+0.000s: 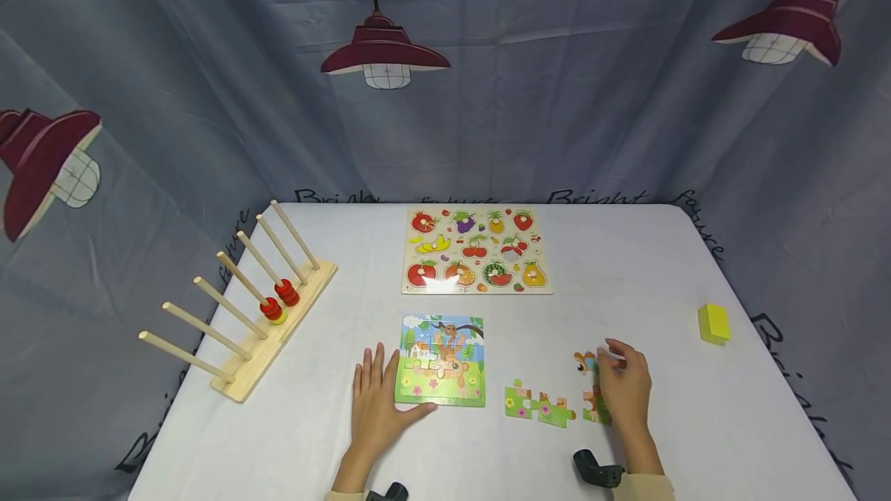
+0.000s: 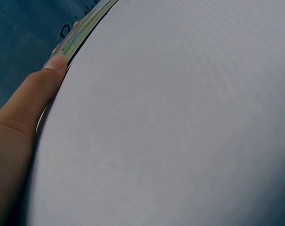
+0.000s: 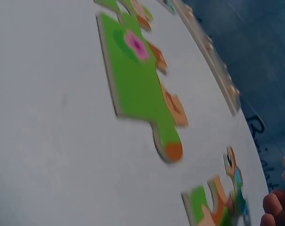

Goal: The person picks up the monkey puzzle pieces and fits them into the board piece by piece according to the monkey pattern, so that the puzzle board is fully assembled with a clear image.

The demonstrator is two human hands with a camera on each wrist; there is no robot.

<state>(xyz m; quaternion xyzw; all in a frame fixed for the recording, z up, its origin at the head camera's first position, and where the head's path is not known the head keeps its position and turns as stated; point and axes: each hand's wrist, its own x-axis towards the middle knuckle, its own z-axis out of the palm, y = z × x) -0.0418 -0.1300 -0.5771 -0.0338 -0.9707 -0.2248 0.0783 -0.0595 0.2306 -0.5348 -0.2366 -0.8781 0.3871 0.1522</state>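
My left hand (image 1: 379, 406) rests on the table with its fingers spread along the left side of a square jigsaw board (image 1: 476, 400) showing a monkey on a branch. Its thumb (image 2: 56, 62) touches the board's near edge. Over loose jigsaw pieces at the right, my right hand (image 1: 626, 386) hovers with bent fingers and the thumb apart. Beside its fingertips lies a small orange-and-blue piece (image 1: 583, 362); a green-and-brown piece (image 1: 590, 414) is partly covered by the hand. Two joined-looking green pieces with pink flowers (image 3: 128, 70) lie to the left of them.
A fruit puzzle board (image 1: 476, 290) lies at the back middle. On the left stands a wooden peg rack (image 1: 240, 385) with red rings (image 1: 287, 292) on two pegs. A yellow block (image 1: 713, 324) sits near the right edge. Dark devices (image 1: 597, 470) are at both wrists.
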